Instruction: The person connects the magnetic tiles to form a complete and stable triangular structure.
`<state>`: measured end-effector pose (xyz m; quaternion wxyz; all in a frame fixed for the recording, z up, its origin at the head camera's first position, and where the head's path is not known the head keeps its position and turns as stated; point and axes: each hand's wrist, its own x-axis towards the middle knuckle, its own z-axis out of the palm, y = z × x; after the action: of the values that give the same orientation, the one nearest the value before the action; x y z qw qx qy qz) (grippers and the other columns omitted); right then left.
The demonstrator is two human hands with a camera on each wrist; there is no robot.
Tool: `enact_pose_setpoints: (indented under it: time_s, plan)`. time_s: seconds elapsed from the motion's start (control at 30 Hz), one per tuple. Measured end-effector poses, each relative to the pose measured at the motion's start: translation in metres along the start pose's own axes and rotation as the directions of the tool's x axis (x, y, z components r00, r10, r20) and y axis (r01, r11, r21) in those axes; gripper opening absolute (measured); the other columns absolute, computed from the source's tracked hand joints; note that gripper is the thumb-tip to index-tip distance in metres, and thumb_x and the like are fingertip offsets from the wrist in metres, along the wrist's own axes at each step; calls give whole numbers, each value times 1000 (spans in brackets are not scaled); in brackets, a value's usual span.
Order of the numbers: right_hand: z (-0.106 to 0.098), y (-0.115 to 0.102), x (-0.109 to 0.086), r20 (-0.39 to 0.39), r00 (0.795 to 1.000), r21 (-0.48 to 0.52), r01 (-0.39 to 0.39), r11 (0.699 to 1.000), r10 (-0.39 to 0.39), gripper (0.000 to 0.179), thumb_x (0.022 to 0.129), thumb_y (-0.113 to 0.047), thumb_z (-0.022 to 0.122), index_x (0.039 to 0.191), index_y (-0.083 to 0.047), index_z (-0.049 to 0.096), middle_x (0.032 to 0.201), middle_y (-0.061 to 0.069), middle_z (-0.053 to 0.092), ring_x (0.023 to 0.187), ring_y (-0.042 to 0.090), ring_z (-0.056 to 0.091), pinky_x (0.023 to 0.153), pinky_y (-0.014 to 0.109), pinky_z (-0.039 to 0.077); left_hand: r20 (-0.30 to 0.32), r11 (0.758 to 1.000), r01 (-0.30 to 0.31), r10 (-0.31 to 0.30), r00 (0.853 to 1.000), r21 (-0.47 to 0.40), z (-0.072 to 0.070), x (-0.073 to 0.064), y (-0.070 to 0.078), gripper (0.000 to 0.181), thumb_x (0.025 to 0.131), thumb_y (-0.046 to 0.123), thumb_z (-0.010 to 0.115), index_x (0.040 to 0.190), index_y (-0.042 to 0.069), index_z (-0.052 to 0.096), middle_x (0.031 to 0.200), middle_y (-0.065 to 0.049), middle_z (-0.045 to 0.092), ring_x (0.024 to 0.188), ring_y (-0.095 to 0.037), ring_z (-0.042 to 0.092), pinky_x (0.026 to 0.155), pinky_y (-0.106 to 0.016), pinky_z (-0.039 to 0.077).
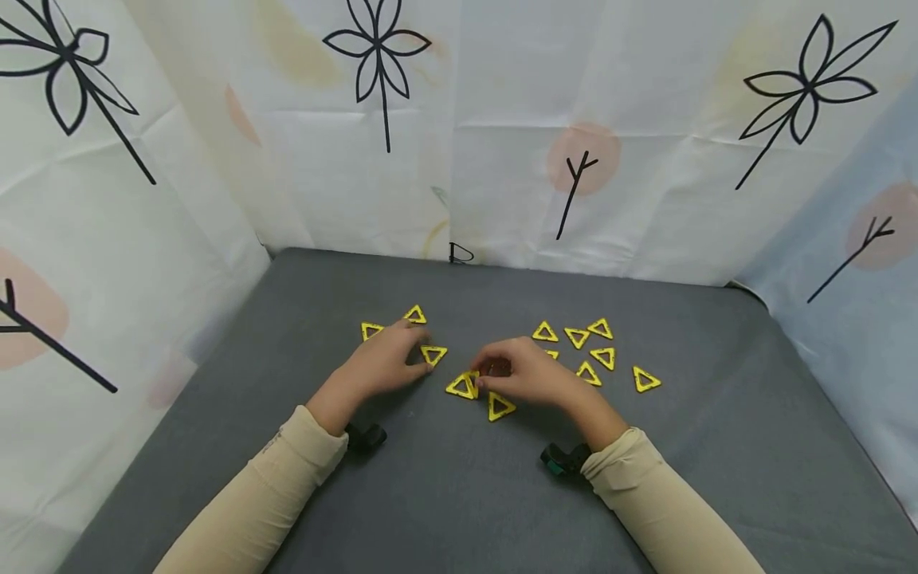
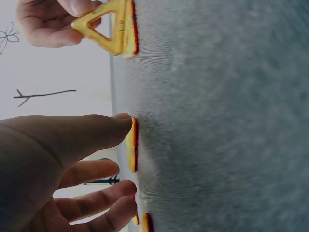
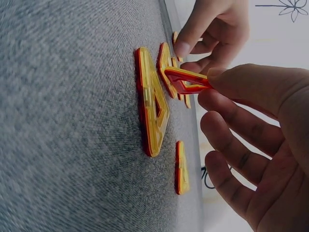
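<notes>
My right hand [image 1: 527, 371] pinches a yellow triangular frame tile [image 3: 179, 83] between thumb and index finger, with its other fingers spread apart. In the left wrist view this raised tile [image 2: 119, 29] stands tilted beside another triangle tile [image 2: 130, 36] lying on the cloth. Below the right hand lies a further triangle tile [image 1: 500, 406]. My left hand [image 1: 387, 359] hovers low over the left group with loosely bent fingers and holds nothing. Its thumb tip is at a flat triangle tile [image 2: 133, 145]; whether they touch I cannot tell. Two more tiles lie beyond it, one partly hidden.
Several yellow triangle tiles [image 1: 577, 338] lie scattered right of the right hand, one partly covered by it. A single tile [image 1: 645, 379] lies farthest right. Grey cloth [image 1: 459, 502] covers the table, and printed white curtains [image 1: 502, 199] stand along its back and sides.
</notes>
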<state>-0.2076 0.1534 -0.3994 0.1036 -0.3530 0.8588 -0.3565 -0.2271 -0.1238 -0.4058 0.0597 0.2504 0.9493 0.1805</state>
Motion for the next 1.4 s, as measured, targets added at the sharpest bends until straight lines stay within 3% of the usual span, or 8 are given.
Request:
enact_pose_setpoints:
  time_s: [0.17, 0.53, 0.77, 0.93, 1.23, 1.4]
  plan:
    - [0, 0, 0, -5, 1000, 7, 4, 1000, -4, 16, 100, -12, 74, 115, -8, 78, 98, 1, 77, 81, 17, 70, 73, 31, 57, 25, 1000, 17, -18, 1000, 23, 3, 1, -2, 46, 99, 32, 78, 137, 7, 69, 139, -16, 62, 128, -30, 63, 105, -49, 53]
    - [0, -2, 1, -1, 1000, 9, 2, 1000, -2, 15, 101, -12, 73, 114, -8, 78, 99, 0, 78, 84, 18, 72, 73, 33, 58, -15, 1000, -25, 25, 1000, 15, 6, 4, -4, 18, 95, 27, 82, 102, 12, 76, 106, -4, 68, 96, -19, 64, 89, -43, 56]
    - [2, 0, 2, 1, 1000, 16, 16, 1000, -16, 15, 101, -13, 73, 115, -9, 79, 100, -1, 78, 84, 16, 71, 74, 32, 57, -3, 1000, -7, 7, 1000, -2, 6, 6, -5, 16, 97, 25, 80, 104, 12, 74, 104, -3, 70, 97, -19, 67, 90, -43, 56]
    - [2, 1, 3, -11, 1000, 17, 19, 1000, -19, 16, 102, -13, 73, 116, -9, 79, 102, -3, 78, 87, 17, 72, 75, 34, 59, -29, 997, -8, 6, 1000, -75, 3, 9, -3, 13, 97, 21, 80, 104, 12, 74, 99, -1, 74, 91, -15, 69, 84, -41, 58]
    - [3, 3, 3, -30, 1000, 29, 11, 1000, -10, 15, 101, -11, 73, 114, -8, 78, 103, 0, 78, 91, 16, 74, 80, 36, 60, -120, 979, -106, 86, 989, -172, 0, 7, 3, 9, 97, 17, 78, 104, 13, 81, 95, 3, 78, 82, -7, 70, 76, -34, 59]
    - [5, 5, 3, -49, 999, 32, 0, 999, 2, 15, 101, -9, 72, 114, -7, 78, 105, 2, 79, 88, 14, 73, 77, 32, 59, -112, 971, -135, 115, 987, -196, -2, 4, 9, 7, 97, 15, 77, 103, 14, 81, 95, 4, 77, 79, -5, 66, 72, -30, 57]
